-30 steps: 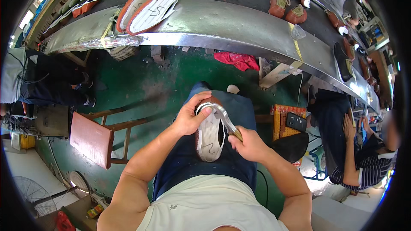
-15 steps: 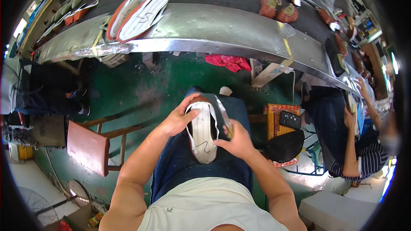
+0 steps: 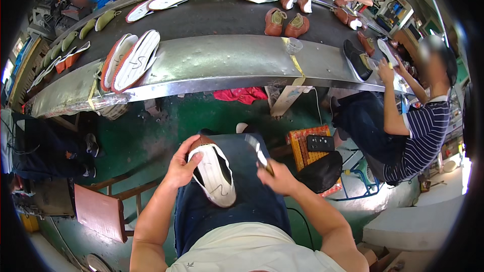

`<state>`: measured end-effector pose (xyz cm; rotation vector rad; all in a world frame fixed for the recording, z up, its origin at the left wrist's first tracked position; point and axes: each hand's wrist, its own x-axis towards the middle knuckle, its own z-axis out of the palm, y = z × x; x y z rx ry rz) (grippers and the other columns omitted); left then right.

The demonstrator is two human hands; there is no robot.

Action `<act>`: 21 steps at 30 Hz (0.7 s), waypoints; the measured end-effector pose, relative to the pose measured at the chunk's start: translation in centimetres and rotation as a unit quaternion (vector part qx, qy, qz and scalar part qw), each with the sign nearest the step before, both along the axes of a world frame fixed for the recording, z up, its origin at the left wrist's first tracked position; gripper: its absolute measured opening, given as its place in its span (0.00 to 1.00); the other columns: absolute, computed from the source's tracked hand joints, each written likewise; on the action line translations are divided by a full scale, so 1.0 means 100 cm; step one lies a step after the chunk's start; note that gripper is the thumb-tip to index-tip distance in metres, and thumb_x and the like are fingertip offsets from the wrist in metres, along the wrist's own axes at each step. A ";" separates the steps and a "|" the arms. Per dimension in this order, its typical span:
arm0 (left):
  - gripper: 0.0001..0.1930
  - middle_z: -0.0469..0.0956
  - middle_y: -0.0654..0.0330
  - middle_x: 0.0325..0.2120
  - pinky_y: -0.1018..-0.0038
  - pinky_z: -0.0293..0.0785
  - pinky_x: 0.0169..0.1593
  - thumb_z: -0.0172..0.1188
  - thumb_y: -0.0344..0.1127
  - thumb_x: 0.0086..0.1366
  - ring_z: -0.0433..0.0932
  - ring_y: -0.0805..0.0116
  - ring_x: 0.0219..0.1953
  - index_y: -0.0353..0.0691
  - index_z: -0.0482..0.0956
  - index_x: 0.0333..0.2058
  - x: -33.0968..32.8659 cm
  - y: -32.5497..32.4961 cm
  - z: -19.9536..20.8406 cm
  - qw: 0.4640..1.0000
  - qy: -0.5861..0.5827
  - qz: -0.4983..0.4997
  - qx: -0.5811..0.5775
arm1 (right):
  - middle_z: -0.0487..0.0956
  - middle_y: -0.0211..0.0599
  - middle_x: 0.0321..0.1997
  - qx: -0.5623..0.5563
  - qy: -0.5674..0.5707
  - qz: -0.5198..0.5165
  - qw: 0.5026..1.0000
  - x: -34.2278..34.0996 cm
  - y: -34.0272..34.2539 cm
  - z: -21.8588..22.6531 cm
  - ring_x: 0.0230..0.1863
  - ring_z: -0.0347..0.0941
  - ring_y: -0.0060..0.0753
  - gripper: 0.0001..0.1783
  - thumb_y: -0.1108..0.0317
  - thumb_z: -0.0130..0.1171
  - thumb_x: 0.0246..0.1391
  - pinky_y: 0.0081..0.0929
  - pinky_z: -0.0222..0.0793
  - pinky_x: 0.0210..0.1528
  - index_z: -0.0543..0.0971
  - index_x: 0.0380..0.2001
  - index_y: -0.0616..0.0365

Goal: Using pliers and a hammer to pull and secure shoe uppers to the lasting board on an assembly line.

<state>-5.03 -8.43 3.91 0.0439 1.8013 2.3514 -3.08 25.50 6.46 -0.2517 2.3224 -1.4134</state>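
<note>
A white-soled shoe [image 3: 214, 174] lies sole up on my lap. My left hand [image 3: 182, 166] grips it at the toe end, where a brown upper shows. My right hand [image 3: 279, 177] is shut on a thin metal tool [image 3: 258, 153], held apart from the shoe to its right, blade pointing up and away. My dark trousers [image 3: 242, 196] lie under both.
A curved grey conveyor [image 3: 222, 60] runs ahead, carrying a pair of white-soled shoes [image 3: 130, 61], brown shoes [image 3: 285, 22] and others. A seated person in a striped shirt [image 3: 421, 131] works at right. A wooden stool [image 3: 101, 210] stands at left, an orange crate [image 3: 307, 146] at right.
My right hand has lifted the tool off the shoe's sole and drawn it to the right. The shoe has tilted slightly in my left hand.
</note>
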 end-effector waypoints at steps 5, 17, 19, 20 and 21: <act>0.38 0.61 0.48 0.69 0.63 0.59 0.71 0.62 0.20 0.63 0.63 0.55 0.70 0.36 0.57 0.70 0.006 0.033 0.077 0.951 0.227 0.006 -0.210 | 0.80 0.47 0.50 0.066 0.243 0.189 0.949 0.051 0.017 0.005 0.51 0.79 0.47 0.32 0.41 0.58 0.64 0.42 0.75 0.50 0.76 0.54 0.60; 0.52 0.39 0.38 0.75 0.59 0.37 0.76 0.52 0.59 0.73 0.31 0.42 0.78 0.33 0.31 0.74 0.056 0.107 0.010 0.962 0.200 -0.121 -0.144 | 0.82 0.31 0.49 -0.383 -0.487 -0.261 0.741 0.024 -0.040 -0.008 0.43 0.82 0.27 0.20 0.51 0.40 0.76 0.28 0.82 0.36 0.74 0.57 0.50; 0.50 0.42 0.40 0.75 0.61 0.39 0.76 0.48 0.61 0.74 0.36 0.46 0.78 0.33 0.31 0.74 0.062 0.125 0.011 0.996 0.064 -0.051 -0.046 | 0.82 0.31 0.46 -0.373 -0.475 -0.267 0.751 0.035 -0.047 -0.020 0.40 0.82 0.27 0.21 0.50 0.39 0.76 0.27 0.79 0.32 0.74 0.55 0.50; 0.48 0.46 0.42 0.74 0.62 0.40 0.76 0.44 0.63 0.75 0.41 0.49 0.77 0.33 0.32 0.74 0.063 0.132 0.013 0.996 -0.066 0.017 0.055 | 0.82 0.31 0.44 -0.366 -0.457 -0.274 0.763 0.038 -0.051 -0.023 0.37 0.81 0.27 0.21 0.50 0.38 0.76 0.25 0.77 0.29 0.75 0.54 0.50; 0.39 0.51 0.51 0.74 0.66 0.49 0.75 0.29 0.59 0.80 0.52 0.60 0.74 0.34 0.38 0.75 0.067 0.138 -0.004 0.997 -0.040 0.036 0.054 | 0.81 0.29 0.41 -0.351 -0.450 -0.298 0.765 0.042 -0.054 -0.024 0.30 0.77 0.25 0.22 0.47 0.36 0.76 0.26 0.69 0.20 0.75 0.51 0.49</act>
